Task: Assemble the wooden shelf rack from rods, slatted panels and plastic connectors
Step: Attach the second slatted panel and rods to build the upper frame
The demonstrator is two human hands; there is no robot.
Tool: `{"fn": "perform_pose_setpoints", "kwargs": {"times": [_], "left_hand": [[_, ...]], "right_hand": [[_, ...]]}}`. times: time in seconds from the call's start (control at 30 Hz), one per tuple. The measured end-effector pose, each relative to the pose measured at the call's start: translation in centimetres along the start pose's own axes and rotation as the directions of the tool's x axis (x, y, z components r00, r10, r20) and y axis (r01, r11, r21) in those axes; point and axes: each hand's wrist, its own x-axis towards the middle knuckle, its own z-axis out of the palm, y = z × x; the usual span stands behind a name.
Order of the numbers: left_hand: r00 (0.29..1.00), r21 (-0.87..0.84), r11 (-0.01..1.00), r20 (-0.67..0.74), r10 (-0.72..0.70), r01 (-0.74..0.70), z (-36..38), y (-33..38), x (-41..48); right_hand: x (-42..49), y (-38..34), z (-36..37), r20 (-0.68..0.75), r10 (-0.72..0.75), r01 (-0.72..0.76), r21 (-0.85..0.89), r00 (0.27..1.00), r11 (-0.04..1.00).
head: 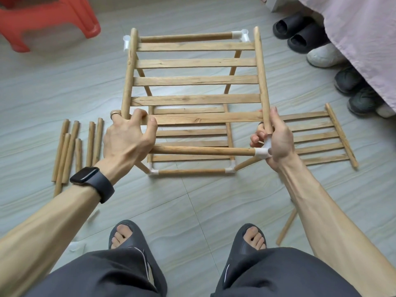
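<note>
A partly built wooden rack stands on the floor in front of me. Its upper slatted panel (196, 80) lies across the top, above a lower slatted panel (190, 132). My left hand (128, 138) grips the near left end of the upper panel, fingers curled over its side rod and nearest slat. My right hand (273, 139) holds the near right white plastic connector (262, 151) together with the end of the right side rod (261, 78). A front rod (203, 150) runs between my hands. More white connectors (241, 36) sit at the far corners.
Several loose rods (75, 146) lie on the floor at the left. A spare slatted panel (321, 138) lies at the right, and a single rod (286, 227) under my right forearm. A red plastic stool (53, 20) stands far left; shoes (300, 35) line the bed cover at right.
</note>
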Motion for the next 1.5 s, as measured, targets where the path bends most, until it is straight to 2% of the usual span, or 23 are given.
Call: {"fn": "perform_pose_setpoints", "kwargs": {"times": [0.1, 0.23, 0.33, 0.4, 0.43, 0.5, 0.53, 0.57, 0.6, 0.63, 0.67, 0.77, 0.93, 1.17, 1.2, 1.23, 1.27, 1.3, 1.33, 1.37, 1.4, 1.43, 1.5], "left_hand": [[1.0, -0.009, 1.0, 0.009, 0.006, -0.006, -0.2, -0.1, 0.4], [0.999, 0.08, 0.997, 0.052, 0.015, -0.019, -0.7, 0.1, 1.1], [0.992, 0.173, 0.979, 0.081, 0.097, -0.11, -0.9, 0.4, 1.2], [0.977, 0.129, 0.97, 0.084, 0.198, -0.207, -1.1, 0.5, 1.0], [0.973, 0.054, 0.974, 0.083, 0.215, -0.219, -1.2, 0.4, 1.1], [0.986, -0.245, 0.963, 0.092, 0.137, -0.112, -1.7, 0.1, 1.9], [0.986, -0.468, 0.883, 0.151, 0.063, 0.016, -2.2, -0.1, 2.4], [0.966, -0.655, 0.736, 0.259, 0.007, 0.17, -2.9, -0.4, 3.0], [0.928, -0.746, 0.592, 0.371, -0.013, 0.306, -3.4, -0.9, 3.5], [0.894, -0.768, 0.505, 0.448, -0.019, 0.395, -3.8, -1.2, 3.8], [0.877, -0.77, 0.466, 0.481, -0.025, 0.436, -4.1, -1.4, 3.9], [0.89, -0.778, 0.453, 0.448, -0.089, 0.436, -3.9, -0.9, 3.4], [0.916, -0.839, 0.373, 0.387, -0.104, 0.397, -3.3, -1.9, 2.9], [0.92, -0.778, 0.502, 0.375, -0.11, 0.377, -3.3, -1.7, 4.1], [0.927, -0.753, 0.556, 0.364, -0.093, 0.352, -3.3, -1.6, 4.1], [0.947, -0.687, 0.673, 0.315, -0.064, 0.274, -3.1, -1.5, 4.1], [0.975, -0.531, 0.838, 0.223, -0.004, 0.125, -2.8, -1.4, 4.1], [0.989, -0.28, 0.958, 0.113, 0.1, -0.065, -2.5, -1.0, 4.1], [0.963, -0.035, 0.963, 0.015, 0.268, -0.267, -2.3, -0.1, 3.6], [0.882, 0.115, 0.878, -0.033, 0.47, -0.464, -2.0, 1.4, 2.8], [0.769, 0.174, 0.759, -0.012, 0.639, -0.628, -1.5, 3.3, 1.7], [0.668, 0.179, 0.651, 0.059, 0.742, -0.738, -0.6, 5.4, 0.6], [0.585, 0.165, 0.562, 0.265, 0.766, -0.811, 1.4, 9.5, -1.4]], "right_hand": [[0.2, 0.0, -0.2, 0.045, 0.015, -0.018, 0.063, 0.999, 0.998], [0.3, 0.2, -0.3, 0.114, -0.008, -0.005, 0.111, 0.993, 0.994], [0.0, 0.3, -0.6, 0.131, -0.011, -0.01, 0.16, 0.991, 0.987], [-0.2, 0.1, -0.7, 0.152, -0.009, -0.019, 0.183, 0.988, 0.983], [-0.2, -0.1, -0.9, 0.177, -0.006, -0.029, 0.195, 0.984, 0.98], [-0.2, -0.6, -1.3, 0.247, 0.016, -0.071, 0.214, 0.969, 0.974], [-0.2, -0.8, -1.6, 0.274, 0.03, -0.09, 0.209, 0.961, 0.974], [-0.1, -0.9, -1.7, 0.285, 0.042, -0.101, 0.193, 0.958, 0.976], [0.0, -0.9, -1.6, 0.279, 0.057, -0.108, 0.17, 0.958, 0.979], [0.1, -0.7, -1.4, 0.259, 0.076, -0.114, 0.138, 0.963, 0.984], [0.2, -0.5, -1.0, 0.23, 0.086, -0.111, 0.098, 0.969, 0.989], [0.6, 0.4, -0.3, 0.154, 0.052, -0.058, 0.029, 0.987, 0.998], [1.1, 0.3, 0.1, 0.132, 0.024, -0.034, 0.073, 0.991, 0.997], [0.9, 0.7, 1.1, 0.096, 0.051, -0.055, 0.044, 0.994, 0.998], [0.7, 0.7, 1.1, 0.082, 0.051, -0.054, 0.038, 0.995, 0.998], [0.5, 0.7, 1.2, 0.069, 0.045, -0.048, 0.047, 0.997, 0.998], [0.2, 0.7, 1.3, 0.059, 0.033, -0.038, 0.08, 0.998, 0.996], [-0.1, 0.9, 1.7, 0.05, 0.02, -0.026, 0.128, 0.999, 0.991], [-0.3, 1.1, 2.2, 0.041, 0.009, -0.016, 0.171, 0.999, 0.985], [-0.5, 1.4, 2.8, 0.024, 0.006, -0.011, 0.209, 1.0, 0.978], [-0.7, 1.7, 3.4, 0.004, 0.004, -0.005, 0.244, 1.0, 0.97], [-0.7, 1.9, 3.9, -0.009, 0.002, 0.001, 0.277, 1.0, 0.961], [-0.8, 2.1, 4.4, -0.012, 0.003, 0.0, 0.321, 1.0, 0.947]]}}
